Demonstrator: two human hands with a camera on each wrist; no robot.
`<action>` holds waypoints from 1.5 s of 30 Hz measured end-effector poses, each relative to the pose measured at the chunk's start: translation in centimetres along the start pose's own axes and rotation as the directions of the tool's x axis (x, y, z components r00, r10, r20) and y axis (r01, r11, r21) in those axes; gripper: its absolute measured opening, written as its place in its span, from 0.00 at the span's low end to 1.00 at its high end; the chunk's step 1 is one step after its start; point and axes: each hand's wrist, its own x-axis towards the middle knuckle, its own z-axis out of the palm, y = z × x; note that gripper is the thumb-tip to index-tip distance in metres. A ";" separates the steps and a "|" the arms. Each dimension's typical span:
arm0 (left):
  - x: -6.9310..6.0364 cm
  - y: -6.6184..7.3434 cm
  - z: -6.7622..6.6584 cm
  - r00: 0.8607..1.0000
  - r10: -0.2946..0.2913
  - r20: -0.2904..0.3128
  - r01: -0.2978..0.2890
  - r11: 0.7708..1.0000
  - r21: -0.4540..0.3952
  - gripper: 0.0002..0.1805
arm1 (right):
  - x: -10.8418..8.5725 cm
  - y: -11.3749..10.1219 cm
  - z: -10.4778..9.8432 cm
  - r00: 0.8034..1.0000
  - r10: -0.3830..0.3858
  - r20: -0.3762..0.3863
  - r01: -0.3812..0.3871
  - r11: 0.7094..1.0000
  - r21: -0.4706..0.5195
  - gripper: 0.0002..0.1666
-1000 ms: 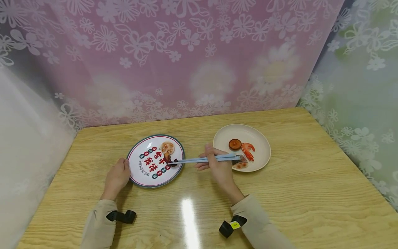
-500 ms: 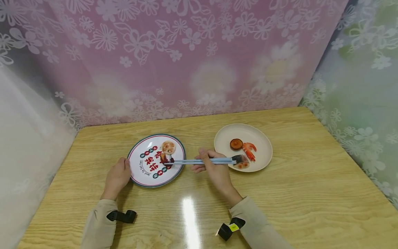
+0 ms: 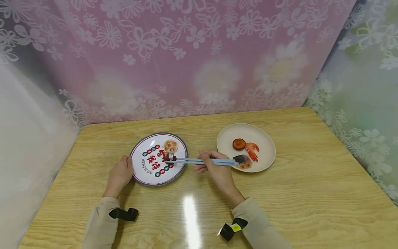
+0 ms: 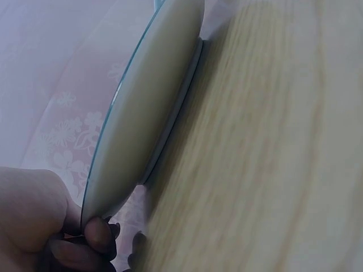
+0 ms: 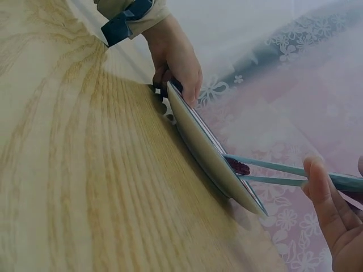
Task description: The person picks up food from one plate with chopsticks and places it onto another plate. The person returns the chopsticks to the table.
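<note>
In the head view my left hand holds the near-left rim of a white plate with a teal edge and red lettering. In the left wrist view, thumb and fingers pinch that rim. My right hand grips a pair of light blue chopsticks, which point left over the plate. Between their tips lies a dark reddish-brown piece of food; in the right wrist view the dark red piece sits between the two spread tips at the plate's surface. A pale round slice with brown spots lies just beyond it.
On the right stands a cream plate holding a brown mushroom cap, an orange-red shrimp and a dark-skinned piece of food. Both plates rest on a wood-grain table. A pink flowered curtain hangs behind.
The chopstick tips and the reddish-brown piece have shifted slightly left on the white plate. The left hand keeps its hold on the rim. The head view has shifted a little.
</note>
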 end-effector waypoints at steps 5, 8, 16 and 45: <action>0.0 0.2 -0.2 1.000 -0.013 0.001 0.013 1.000 -0.001 0.20 | 0.6 1.3 -0.4 1.000 -0.025 -0.009 0.026 0.999 0.029 0.18; 0.1 0.2 -0.3 1.000 -0.016 0.003 0.016 1.000 -0.005 0.20 | 1.0 1.8 -0.7 0.999 -0.029 -0.025 0.030 0.999 0.042 0.19; 0.3 0.0 0.1 1.000 -0.024 0.017 0.024 1.000 0.000 0.20 | 1.6 0.7 -2.5 0.993 -0.116 -0.020 0.117 0.992 0.051 0.17; 0.5 0.0 0.3 1.000 -0.024 -0.010 0.024 1.000 0.019 0.20 | 1.6 -3.2 -17.3 0.949 -0.187 -0.253 0.187 0.982 -0.025 0.19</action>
